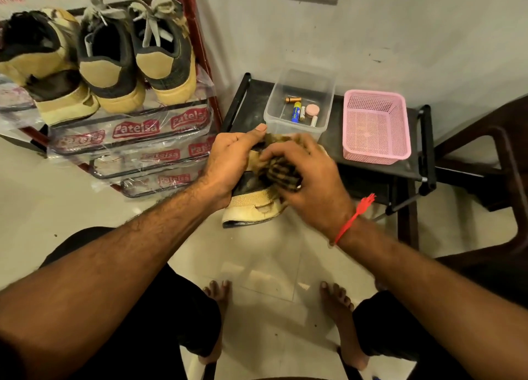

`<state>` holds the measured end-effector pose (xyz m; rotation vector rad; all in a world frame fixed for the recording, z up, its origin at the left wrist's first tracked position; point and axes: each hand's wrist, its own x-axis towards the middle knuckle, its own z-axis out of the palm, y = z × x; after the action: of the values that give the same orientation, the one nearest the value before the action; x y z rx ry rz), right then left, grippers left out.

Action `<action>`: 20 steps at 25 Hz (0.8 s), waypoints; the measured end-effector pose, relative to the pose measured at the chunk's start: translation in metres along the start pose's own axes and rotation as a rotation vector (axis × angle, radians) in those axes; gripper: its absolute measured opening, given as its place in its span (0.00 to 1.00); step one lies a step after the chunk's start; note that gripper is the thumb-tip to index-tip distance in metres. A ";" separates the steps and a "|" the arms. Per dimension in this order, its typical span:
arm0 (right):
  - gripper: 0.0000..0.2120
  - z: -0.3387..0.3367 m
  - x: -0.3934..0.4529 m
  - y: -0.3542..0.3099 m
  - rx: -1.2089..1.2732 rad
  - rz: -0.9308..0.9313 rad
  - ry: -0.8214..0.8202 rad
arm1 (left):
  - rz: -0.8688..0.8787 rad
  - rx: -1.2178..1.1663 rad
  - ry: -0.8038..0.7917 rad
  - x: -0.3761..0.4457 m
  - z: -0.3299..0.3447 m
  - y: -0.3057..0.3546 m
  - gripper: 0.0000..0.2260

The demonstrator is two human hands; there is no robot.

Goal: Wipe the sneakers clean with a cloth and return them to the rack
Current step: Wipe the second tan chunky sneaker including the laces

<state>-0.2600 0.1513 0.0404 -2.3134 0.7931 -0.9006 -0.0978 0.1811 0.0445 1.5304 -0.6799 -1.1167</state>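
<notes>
One sneaker [253, 208] mid-wipe, three racked
At frame centre the left hand [228, 162] grips it while the right hand [308, 179] presses the bunched cloth [281, 174] on; upper left, three sneakers [108, 62] sit on the rack [200, 51], cleanliness unclear

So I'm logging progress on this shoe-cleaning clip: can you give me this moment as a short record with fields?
left hand: left hand grips the sneaker, held above the floor
right hand: right hand presses the checked cloth onto the sneaker's upper
rack: three sneakers on the top shelf of the red rack
nearby: clear box holding batteries, pink basket, both on the black stand
stage: wiping under way, sneaker not yet returned
</notes>
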 end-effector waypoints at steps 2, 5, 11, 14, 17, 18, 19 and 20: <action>0.18 0.011 -0.009 -0.009 -0.001 -0.186 -0.110 | 0.018 0.006 0.008 0.002 -0.001 0.002 0.21; 0.20 -0.011 0.013 0.036 -0.071 0.126 0.036 | 0.024 0.002 -0.018 -0.001 0.000 -0.001 0.21; 0.15 0.007 -0.003 -0.008 0.039 -0.193 -0.070 | 0.070 -0.036 -0.056 0.002 -0.004 0.002 0.18; 0.16 -0.020 0.019 0.046 -0.119 0.136 0.077 | 0.110 0.006 -0.083 -0.001 -0.008 -0.002 0.20; 0.19 -0.017 0.014 0.044 -0.058 0.310 0.130 | 0.138 0.050 -0.074 -0.002 -0.006 -0.003 0.22; 0.19 -0.004 0.006 0.021 -0.002 0.191 0.084 | 0.148 0.039 -0.071 0.000 -0.007 -0.002 0.21; 0.19 0.006 -0.003 0.002 0.047 0.064 0.027 | 0.152 0.029 -0.068 0.000 -0.008 -0.002 0.19; 0.19 0.009 -0.009 -0.004 0.070 -0.018 -0.014 | 0.155 0.025 -0.067 0.000 -0.010 -0.002 0.17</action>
<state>-0.2572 0.1621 0.0331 -2.2672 0.7245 -0.9041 -0.0890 0.1855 0.0422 1.4402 -0.8459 -1.0489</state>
